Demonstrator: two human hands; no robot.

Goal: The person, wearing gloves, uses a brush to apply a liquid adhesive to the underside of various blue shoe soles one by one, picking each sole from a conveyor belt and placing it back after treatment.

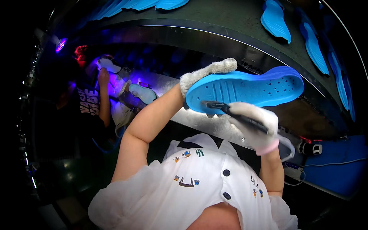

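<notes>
Leftward on my feed I see a co-worker (89,103); next, the gloved left hand (209,71) grips a blue shoe sole (245,88) above a metal ledge (214,125), while the gloved right hand (266,115) clasps a black tool (221,107) at the sole's left end.

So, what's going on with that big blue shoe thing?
The person's gloved left hand holds a blue shoe sole. The gloved right hand grips a slim black tool, its tip over the toe end. More blue soles lie on the dark surface beyond, and at the left a co-worker's hand holds a pale item.
</notes>
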